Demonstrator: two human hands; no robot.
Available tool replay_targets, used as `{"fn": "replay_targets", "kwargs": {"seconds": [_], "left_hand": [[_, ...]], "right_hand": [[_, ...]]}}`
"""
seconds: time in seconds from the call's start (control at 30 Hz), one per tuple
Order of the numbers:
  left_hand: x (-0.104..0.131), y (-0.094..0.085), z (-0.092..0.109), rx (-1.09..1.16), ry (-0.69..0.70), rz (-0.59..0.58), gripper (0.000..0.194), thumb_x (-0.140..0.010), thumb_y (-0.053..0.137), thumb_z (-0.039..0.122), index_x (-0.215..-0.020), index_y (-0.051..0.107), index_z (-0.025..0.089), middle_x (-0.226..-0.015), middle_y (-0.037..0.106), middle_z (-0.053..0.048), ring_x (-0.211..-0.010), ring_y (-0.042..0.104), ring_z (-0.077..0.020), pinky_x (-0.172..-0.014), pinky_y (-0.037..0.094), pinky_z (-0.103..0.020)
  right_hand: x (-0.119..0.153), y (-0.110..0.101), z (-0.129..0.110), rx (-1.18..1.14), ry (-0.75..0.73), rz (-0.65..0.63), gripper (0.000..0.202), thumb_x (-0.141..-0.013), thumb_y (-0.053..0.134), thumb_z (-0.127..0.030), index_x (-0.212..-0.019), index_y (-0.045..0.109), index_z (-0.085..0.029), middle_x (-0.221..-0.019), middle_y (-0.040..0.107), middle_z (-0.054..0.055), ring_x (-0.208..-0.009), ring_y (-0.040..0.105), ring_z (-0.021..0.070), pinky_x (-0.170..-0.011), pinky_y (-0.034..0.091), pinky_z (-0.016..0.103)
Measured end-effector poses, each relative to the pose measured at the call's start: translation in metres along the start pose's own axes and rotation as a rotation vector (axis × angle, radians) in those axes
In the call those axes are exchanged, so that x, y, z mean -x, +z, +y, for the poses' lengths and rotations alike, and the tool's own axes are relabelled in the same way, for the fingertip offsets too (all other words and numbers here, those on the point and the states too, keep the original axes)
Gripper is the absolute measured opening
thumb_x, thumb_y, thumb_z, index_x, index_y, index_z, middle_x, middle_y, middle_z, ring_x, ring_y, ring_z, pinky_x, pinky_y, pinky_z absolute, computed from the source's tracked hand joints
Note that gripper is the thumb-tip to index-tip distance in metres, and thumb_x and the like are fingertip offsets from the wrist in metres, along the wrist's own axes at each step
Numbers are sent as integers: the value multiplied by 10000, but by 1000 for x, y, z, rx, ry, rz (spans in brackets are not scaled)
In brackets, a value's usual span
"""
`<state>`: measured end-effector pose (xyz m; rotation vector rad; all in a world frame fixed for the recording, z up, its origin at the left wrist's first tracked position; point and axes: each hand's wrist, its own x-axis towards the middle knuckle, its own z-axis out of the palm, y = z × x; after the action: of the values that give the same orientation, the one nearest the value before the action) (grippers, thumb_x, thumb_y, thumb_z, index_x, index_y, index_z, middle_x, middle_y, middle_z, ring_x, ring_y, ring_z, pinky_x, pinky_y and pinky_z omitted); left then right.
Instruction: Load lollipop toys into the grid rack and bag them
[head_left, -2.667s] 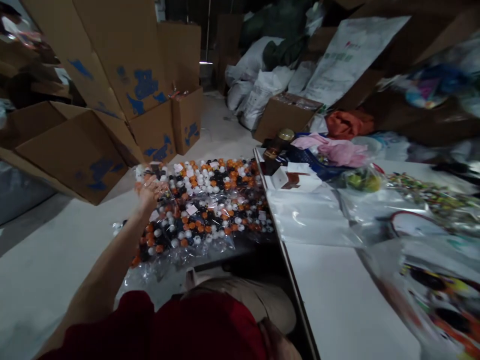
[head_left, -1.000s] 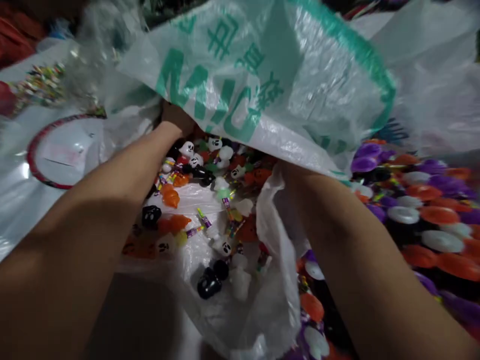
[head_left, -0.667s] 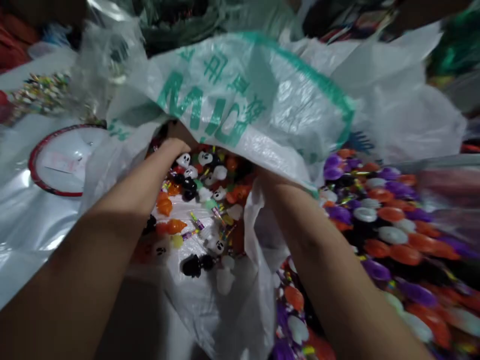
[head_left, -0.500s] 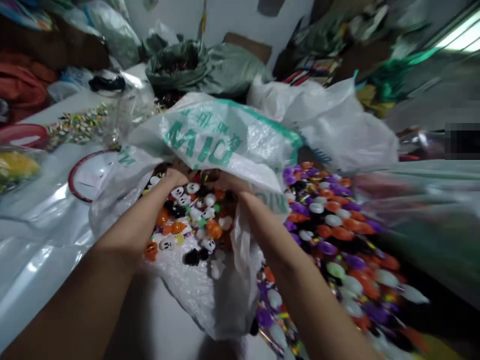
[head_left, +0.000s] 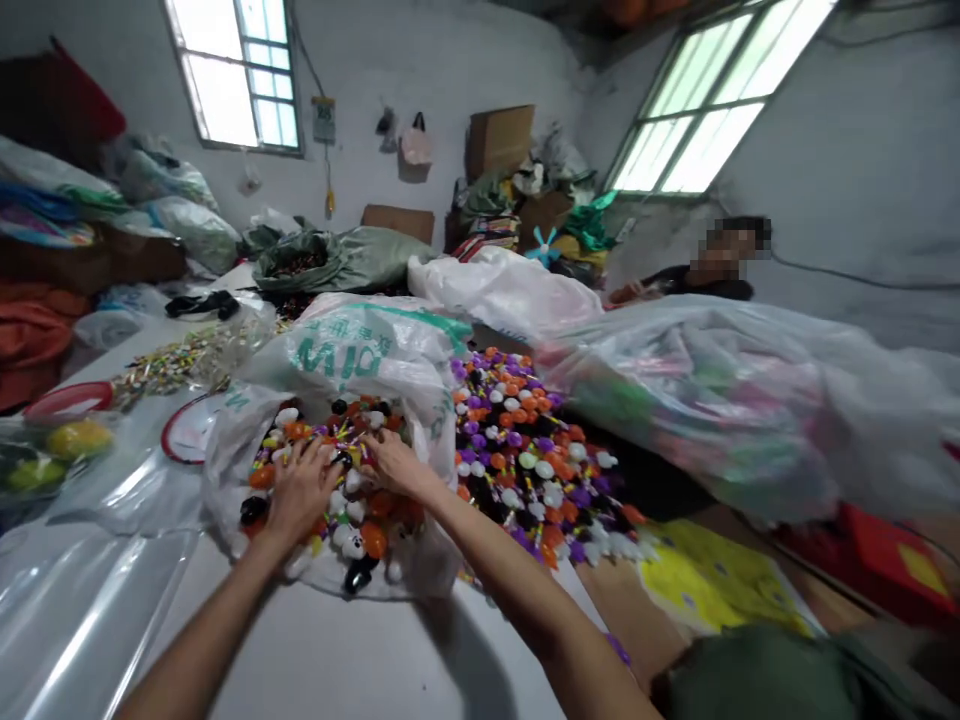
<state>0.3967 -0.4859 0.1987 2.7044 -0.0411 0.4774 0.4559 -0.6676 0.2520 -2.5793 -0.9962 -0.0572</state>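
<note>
A white plastic sack [head_left: 247, 400] with green lettering lies with its mouth toward me, filled with small Halloween figures [head_left: 352, 540] in orange, white and black, some with ghost or skull faces. My left hand [head_left: 304, 490] rests on the figures at the left of the opening, fingers spread. Beside it my right hand [head_left: 394, 462] reaches in from the right, its fingers apart and touching the pile. Fingertips of both hands are partly hidden among the figures, and I see nothing lifted in either.
Right of the sack spreads a heap of purple, orange, white and black pieces [head_left: 517, 450]. Clear plastic sheeting [head_left: 82, 590] and a red-rimmed round tray [head_left: 169, 440] lie left. Large filled bags [head_left: 690, 390] line the right, with a person [head_left: 720, 270] behind them.
My view has tilted up, showing windows and a person. Both hands, earlier deep under the sack's upper flap, now show on top of the figures, which have come forward in the opening.
</note>
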Motion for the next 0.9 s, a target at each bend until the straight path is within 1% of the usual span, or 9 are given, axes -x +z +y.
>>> {"fn": "replay_targets", "kwargs": {"seconds": [0.13, 0.23, 0.33, 0.4, 0.5, 0.57, 0.7, 0.8, 0.9], "left_hand": [[86, 41, 63, -125, 151, -218, 553, -847, 568, 434, -1354, 580, 211, -1546, 394, -191, -1439, 314, -399, -1130, 230, -660], [113, 61, 82, -203, 121, -191, 578, -894, 497, 380, -1445, 472, 209, -1560, 347, -226, -1440, 293, -416, -1088, 209, -725], [98, 76, 79, -162, 166, -137, 606, -938, 412, 446, -1503, 373, 228, -1578, 314, -218, -1426, 302, -431, -1070, 220, -743], [81, 85, 71, -138, 189, -134, 603, -945, 373, 502, -1487, 387, 239, -1601, 284, -189, -1406, 326, -453, -1051, 240, -757], [62, 90, 65, -158, 153, -157, 596, -947, 361, 517, -1463, 401, 221, -1619, 254, -167, -1403, 326, -471, -1033, 261, -759], [59, 87, 69, -179, 86, -211, 620, -935, 389, 516, -1466, 394, 197, -1613, 261, -179, -1409, 322, -465, -1043, 276, -739], [80, 61, 82, -150, 43, -262, 622, -915, 420, 447, -1477, 397, 181, -1580, 318, -197, -1417, 338, -412, -1100, 248, -699], [113, 40, 82, -75, 40, -149, 523, -909, 415, 358, -1376, 513, 142, -1479, 460, -191, -1375, 412, -335, -1149, 292, -548], [148, 28, 77, 81, 36, -178, 401, -891, 419, 280, -1217, 619, 160, -1273, 628, -150, -1236, 541, -272, -1097, 396, -410]], "right_hand": [[81, -40, -13, 63, -97, 63, 449, -940, 590, -325, -1356, 547, -164, -1402, 528, 143, -1251, 523, 258, -1043, 412, 336], [177, -89, 14, 91, 18, 52, 349, -933, 596, -288, -1259, 610, -163, -1312, 582, 112, -1193, 541, 226, -1043, 399, 333], [314, -134, 58, 129, 463, 147, 321, -952, 547, -230, -1254, 612, -142, -1234, 622, 117, -1165, 555, 218, -1031, 400, 316], [411, -144, 79, 238, 864, 182, 355, -968, 521, -247, -1293, 584, -118, -1235, 614, 154, -1174, 552, 256, -1034, 396, 353], [514, -125, 91, 267, 1333, -105, 473, -912, 610, -212, -1362, 531, -91, -1275, 576, 223, -1181, 553, 295, -1009, 406, 371], [546, -104, 95, 235, 1401, -209, 525, -862, 665, -172, -1363, 537, -79, -1227, 591, 251, -1116, 593, 302, -956, 436, 369], [572, -84, 117, 266, 1290, -249, 491, -869, 606, -136, -1356, 561, -93, -1161, 592, 288, -1042, 626, 328, -869, 476, 409], [590, -83, 162, 525, 1209, -117, 419, -940, 366, -167, -1216, 680, -152, -1191, 560, 327, -1056, 631, 356, -835, 484, 476], [599, -86, 201, 527, 1133, -110, 550, -936, 229, -246, -961, 776, -199, -810, 601, 300, -713, 683, 340, -677, 491, 510]]}}
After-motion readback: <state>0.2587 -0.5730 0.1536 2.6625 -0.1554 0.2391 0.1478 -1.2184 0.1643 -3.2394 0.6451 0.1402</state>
